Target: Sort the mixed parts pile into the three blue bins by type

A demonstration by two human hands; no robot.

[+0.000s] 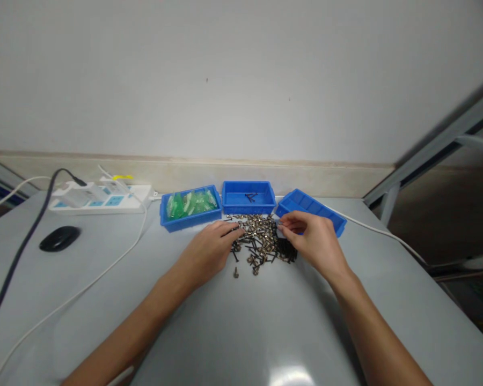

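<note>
A loose pile of small screws (261, 233), some brassy or silvery and some black, lies on the grey table between my hands. At the pile's left edge is my left hand (211, 249), its thumb and index finger stretched over the screws with a small gap between the tips. My right hand (317, 238) is closed in a pinch at the right side, above a cluster of black screws (286, 251). Something small and pale shows at its fingertips, too unclear to name. A single screw (236, 273) lies apart, nearer to me.
Behind the pile stands a blue tray (248, 209) with a few dark screws inside. Left of it, another blue tray (191, 220) holds green-and-clear plastic packets. A third blue tray (314, 203) sits angled behind my right hand. Further left are a power strip (121, 202), cables and a black mouse (59, 238).
</note>
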